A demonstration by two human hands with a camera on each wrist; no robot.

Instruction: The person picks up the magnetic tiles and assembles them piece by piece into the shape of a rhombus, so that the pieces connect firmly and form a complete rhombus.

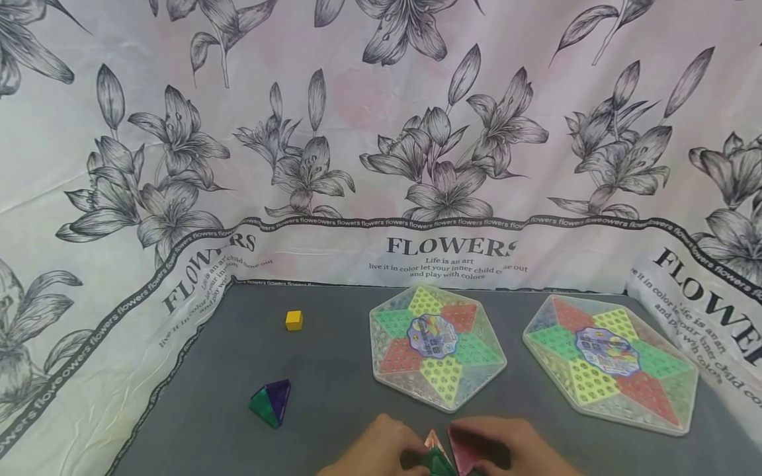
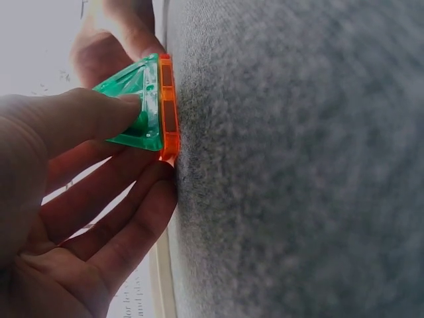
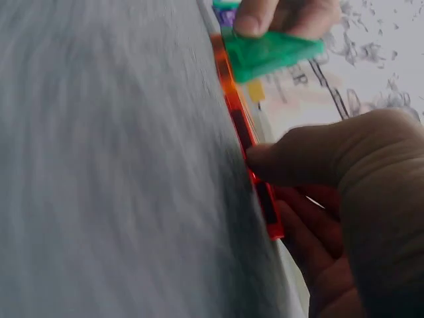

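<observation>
Low in the head view, my two hands meet over the table's near side. My left hand (image 1: 381,449) pinches a translucent green triangular magnetic tile (image 2: 149,99), thumb pressed on its face. An orange magnetic tile (image 2: 170,122) runs along the green tile's edge, close against the grey tabletop. My right hand (image 1: 514,446) holds a red triangular magnetic tile (image 3: 242,126) between thumb and fingers. In the right wrist view, one end of the red tile reaches the orange tile (image 3: 222,63). The fingers partly cover all these tiles.
Farther left lie a green and purple piece of joined triangles (image 1: 271,402) and a small yellow cube (image 1: 294,320). Two clear hexagonal boxes with star patterns, one in the middle (image 1: 381,383) and one at right (image 1: 684,420), lie beyond my hands. Flower-printed cloth (image 1: 333,258) borders the table.
</observation>
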